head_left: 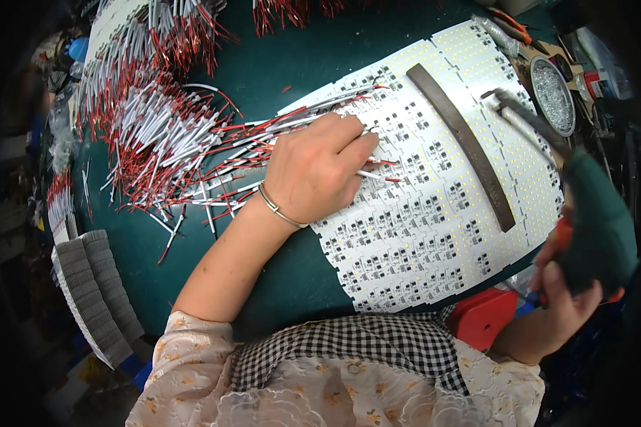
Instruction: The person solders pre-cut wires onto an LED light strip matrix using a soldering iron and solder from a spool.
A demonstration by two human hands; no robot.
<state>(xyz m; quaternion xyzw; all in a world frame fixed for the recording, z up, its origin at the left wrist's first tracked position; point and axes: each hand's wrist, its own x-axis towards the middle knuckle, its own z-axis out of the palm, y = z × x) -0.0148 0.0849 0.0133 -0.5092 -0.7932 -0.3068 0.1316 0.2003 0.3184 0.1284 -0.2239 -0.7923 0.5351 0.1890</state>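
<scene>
My left hand rests on the left edge of a large white panel of small LED circuit boards and pinches thin red-and-white wires against it. A silver bangle sits on that wrist. My right hand is at the right edge, off the panel, gripping a soldering iron with a dark green handle; its metal tip reaches over the panel's upper right. A big loose heap of red-and-white wire pieces lies left of my left hand.
A long dark metal bar lies diagonally on the panel. A round tin sits at the upper right among tools. Stacks of grey ribbed parts stand at the lower left. A red object is by my right wrist.
</scene>
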